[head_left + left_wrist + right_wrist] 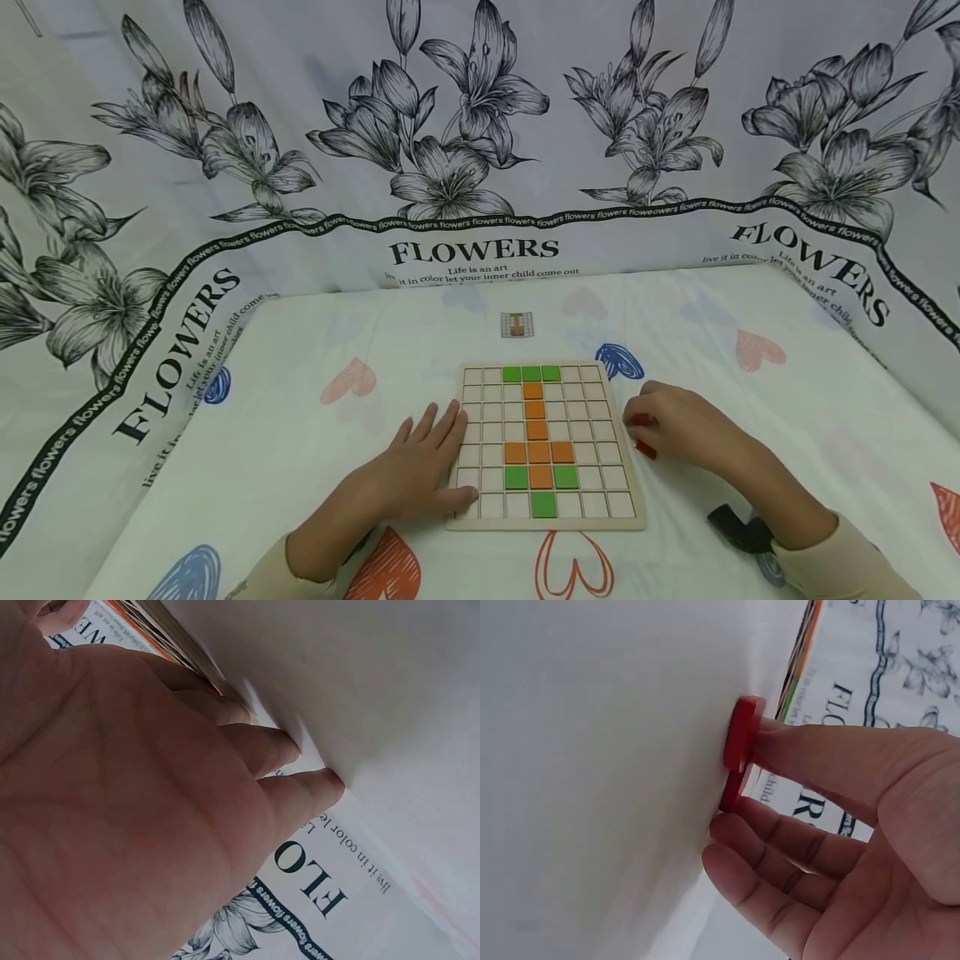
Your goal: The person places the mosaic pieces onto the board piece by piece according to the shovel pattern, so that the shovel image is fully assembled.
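Observation:
A square wooden grid board (547, 525) lies flat on the cloth, with orange tiles (535, 409) in a cross shape and green tiles (531, 374) above and below. My left hand (416, 471) rests spread at the board's left edge, its thumb over the lower left corner. Just off the right edge, my right hand (675, 421) pinches red tiles near the cloth. The right wrist view shows one red tile (742, 735) against the thumb and a second red piece (733, 791) just below it, by the fingertips. Part of the red pieces is hidden by the fingers.
A small card (517, 325) with a printed grid and figure lies beyond the board. Beside the right wrist is a black strap-like object (738, 529). The heart-patterned cloth (300, 467) covers the surface; a flower-print curtain (645, 242) rises behind it.

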Demonstrator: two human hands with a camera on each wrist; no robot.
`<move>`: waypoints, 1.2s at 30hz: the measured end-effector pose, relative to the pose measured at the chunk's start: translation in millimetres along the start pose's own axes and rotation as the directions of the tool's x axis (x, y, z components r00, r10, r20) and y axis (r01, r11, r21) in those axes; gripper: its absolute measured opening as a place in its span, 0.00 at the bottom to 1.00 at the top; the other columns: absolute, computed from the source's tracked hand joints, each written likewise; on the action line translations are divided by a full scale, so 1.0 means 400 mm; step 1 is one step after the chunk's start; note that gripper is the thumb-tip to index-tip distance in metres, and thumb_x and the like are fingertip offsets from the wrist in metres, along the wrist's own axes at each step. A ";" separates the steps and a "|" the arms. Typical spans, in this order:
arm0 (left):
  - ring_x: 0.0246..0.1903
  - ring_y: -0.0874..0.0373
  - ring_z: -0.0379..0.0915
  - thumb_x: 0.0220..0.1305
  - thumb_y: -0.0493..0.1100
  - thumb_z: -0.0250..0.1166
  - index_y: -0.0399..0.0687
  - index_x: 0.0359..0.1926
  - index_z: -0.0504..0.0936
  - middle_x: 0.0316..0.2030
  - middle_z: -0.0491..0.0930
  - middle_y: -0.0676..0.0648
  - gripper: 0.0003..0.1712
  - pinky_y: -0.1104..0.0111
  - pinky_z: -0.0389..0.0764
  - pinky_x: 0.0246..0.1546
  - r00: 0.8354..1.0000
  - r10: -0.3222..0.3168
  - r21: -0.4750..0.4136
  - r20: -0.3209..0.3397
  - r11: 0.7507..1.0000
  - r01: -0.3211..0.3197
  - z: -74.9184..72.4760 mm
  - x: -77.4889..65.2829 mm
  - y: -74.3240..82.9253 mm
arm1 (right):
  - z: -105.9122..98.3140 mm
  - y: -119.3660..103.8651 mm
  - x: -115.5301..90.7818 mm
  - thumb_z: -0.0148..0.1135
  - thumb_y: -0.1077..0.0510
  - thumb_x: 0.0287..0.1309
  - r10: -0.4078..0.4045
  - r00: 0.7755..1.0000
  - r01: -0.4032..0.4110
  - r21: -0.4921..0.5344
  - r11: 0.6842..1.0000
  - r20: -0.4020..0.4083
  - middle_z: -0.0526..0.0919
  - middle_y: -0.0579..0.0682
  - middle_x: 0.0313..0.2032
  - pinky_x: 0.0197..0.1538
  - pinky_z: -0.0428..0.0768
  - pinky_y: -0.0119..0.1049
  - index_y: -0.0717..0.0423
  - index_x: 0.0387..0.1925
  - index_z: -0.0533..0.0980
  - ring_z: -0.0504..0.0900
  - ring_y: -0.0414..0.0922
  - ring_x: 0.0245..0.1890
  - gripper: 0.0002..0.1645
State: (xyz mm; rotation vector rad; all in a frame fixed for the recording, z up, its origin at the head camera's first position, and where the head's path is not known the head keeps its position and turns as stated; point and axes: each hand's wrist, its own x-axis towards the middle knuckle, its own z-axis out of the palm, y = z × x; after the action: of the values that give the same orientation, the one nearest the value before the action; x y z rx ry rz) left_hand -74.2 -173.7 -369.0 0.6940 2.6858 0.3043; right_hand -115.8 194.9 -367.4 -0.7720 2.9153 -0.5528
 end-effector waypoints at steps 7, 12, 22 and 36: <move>0.76 0.38 0.34 0.65 0.69 0.59 0.40 0.79 0.48 0.79 0.41 0.41 0.57 0.39 0.45 0.69 1.000 0.000 -0.004 0.001 1.000 0.000 -0.001 -0.001 0.000 | -0.008 -0.002 -0.004 0.67 0.71 0.54 0.015 0.999 -0.017 0.037 0.999 0.032 0.76 0.41 0.30 0.35 0.76 0.35 0.49 0.36 0.87 0.72 0.40 0.31 0.15; 0.76 0.38 0.33 0.65 0.70 0.59 0.40 0.79 0.48 0.79 0.41 0.41 0.57 0.39 0.45 0.69 1.000 0.000 -0.009 -0.001 1.000 0.000 0.002 -0.001 -0.001 | -0.007 -0.002 -0.004 0.64 0.72 0.57 0.029 0.999 -0.030 0.030 0.999 0.039 0.74 0.42 0.29 0.35 0.74 0.36 0.48 0.36 0.86 0.71 0.42 0.31 0.16; 0.76 0.38 0.33 0.65 0.69 0.60 0.40 0.79 0.48 0.79 0.41 0.41 0.56 0.39 0.45 0.69 1.000 0.006 -0.006 -0.004 1.000 -0.006 -0.001 -0.003 0.001 | -0.005 -0.011 -0.005 0.71 0.69 0.51 0.023 0.999 -0.023 0.018 1.000 0.027 0.77 0.41 0.32 0.36 0.77 0.35 0.51 0.38 0.85 0.73 0.40 0.32 0.14; 0.76 0.38 0.33 0.65 0.69 0.59 0.40 0.79 0.49 0.79 0.41 0.41 0.56 0.39 0.45 0.69 1.000 0.002 -0.003 0.001 1.000 -0.002 -0.001 -0.002 0.001 | -0.004 -0.080 0.000 0.73 0.69 0.51 -0.164 0.986 0.160 0.092 0.983 0.030 0.77 0.38 0.33 0.37 0.78 0.33 0.50 0.39 0.86 0.74 0.39 0.34 0.15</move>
State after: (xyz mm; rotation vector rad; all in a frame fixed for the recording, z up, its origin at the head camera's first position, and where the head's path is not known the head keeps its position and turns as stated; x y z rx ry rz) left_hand -73.4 -173.9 -368.2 0.6951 2.6832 0.3086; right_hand -101.0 169.4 -354.4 -1.0021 2.7882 -0.6691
